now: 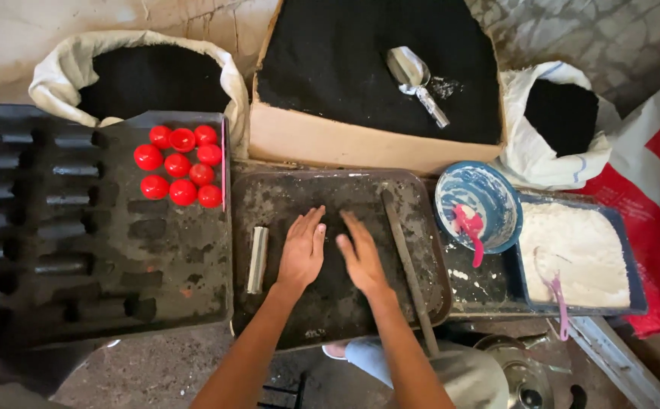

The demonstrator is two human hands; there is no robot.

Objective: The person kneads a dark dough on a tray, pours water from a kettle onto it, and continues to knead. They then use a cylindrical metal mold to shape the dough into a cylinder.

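My left hand [302, 247] lies flat, fingers together, on a dark metal tray [284, 189] dusted with black powder. Beside it my right hand [360, 254] is also flat on the tray, fingers slightly spread. Neither hand holds anything. A short grey metal tube [257, 259] lies on the tray left of my left hand. A long thin metal rod [408, 265] runs along the tray's right side, close to my right hand.
A black mould tray [80, 242] on the left carries several red caps [180, 167]. Behind are a sack of black powder [148, 79], a cardboard box of powder with a metal scoop [415, 79], and another sack [561, 113]. At right stand a blue bowl [489, 193] and a white-powder tray [576, 254].
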